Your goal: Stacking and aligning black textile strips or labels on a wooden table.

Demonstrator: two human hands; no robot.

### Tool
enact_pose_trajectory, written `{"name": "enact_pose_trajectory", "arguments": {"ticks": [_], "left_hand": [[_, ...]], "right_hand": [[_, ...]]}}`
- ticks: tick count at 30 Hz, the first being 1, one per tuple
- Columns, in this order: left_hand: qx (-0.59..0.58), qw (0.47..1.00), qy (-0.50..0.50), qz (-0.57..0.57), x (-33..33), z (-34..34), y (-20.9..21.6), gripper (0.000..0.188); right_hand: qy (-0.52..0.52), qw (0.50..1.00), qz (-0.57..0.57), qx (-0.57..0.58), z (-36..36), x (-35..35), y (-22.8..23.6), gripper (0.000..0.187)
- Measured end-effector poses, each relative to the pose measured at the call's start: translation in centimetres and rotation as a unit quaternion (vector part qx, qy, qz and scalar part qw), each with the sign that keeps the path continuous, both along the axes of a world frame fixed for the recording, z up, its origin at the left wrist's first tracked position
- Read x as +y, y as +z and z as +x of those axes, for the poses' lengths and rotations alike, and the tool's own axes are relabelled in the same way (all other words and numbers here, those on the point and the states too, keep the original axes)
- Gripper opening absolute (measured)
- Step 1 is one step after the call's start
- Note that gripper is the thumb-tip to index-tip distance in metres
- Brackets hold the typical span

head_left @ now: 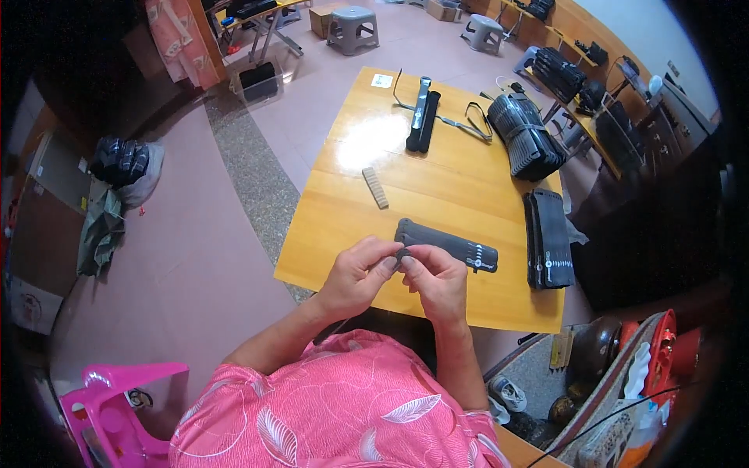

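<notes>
Near the front edge of the yellow table (328,226), my left hand (359,274) and my right hand (438,282) meet. The fingertips of both pinch a small black piece (402,254), mostly covered by the fingers, so its kind is unclear. A thin dark strap end (331,331) hangs below my left wrist; whether it joins the pinched piece is hidden. Just beyond my hands lies a flat black padded sleeve (449,243) with white print. A ribbed tan strip (375,188) rests farther left.
A stack of black sleeves (551,238) sits at the table's right edge, behind it a strapped black bundle (527,136). Black pieces with grey straps (424,117) lie at the far side. A pink plastic chair (117,413) stands low left, grey stools (353,30) far off.
</notes>
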State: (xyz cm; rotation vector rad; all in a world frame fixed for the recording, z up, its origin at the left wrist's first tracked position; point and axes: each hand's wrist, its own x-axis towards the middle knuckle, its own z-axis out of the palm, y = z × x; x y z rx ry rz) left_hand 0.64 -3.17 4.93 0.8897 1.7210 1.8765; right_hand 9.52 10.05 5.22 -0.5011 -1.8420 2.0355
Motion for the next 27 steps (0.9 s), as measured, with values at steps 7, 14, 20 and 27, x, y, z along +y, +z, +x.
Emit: {"name": "enact_pose_trajectory", "arguments": {"ticks": [7,14,20,27], "left_hand": [[0.216,0.976,-0.006,-0.001,0.3,-0.3,0.0,0.019],[0.291,0.956,-0.004,-0.024,0.3,0.9,0.2,0.024],[0.382,0.924,-0.018,0.029,0.4,1.2,0.2,0.031],[0.443,0.895,-0.013,0.048,0.8,2.0,0.2,0.032]], "right_hand": [[0.020,1.000,-0.009,-0.004,0.3,0.4,0.1,0.017],[0.011,0.999,-0.033,-0.008,1.2,0.6,-0.6,0.017],[0.027,0.999,-0.032,-0.001,2.0,0.4,-0.7,0.014],[0.005,0.999,-0.016,0.027,2.5,0.5,-1.5,0.011]]}}
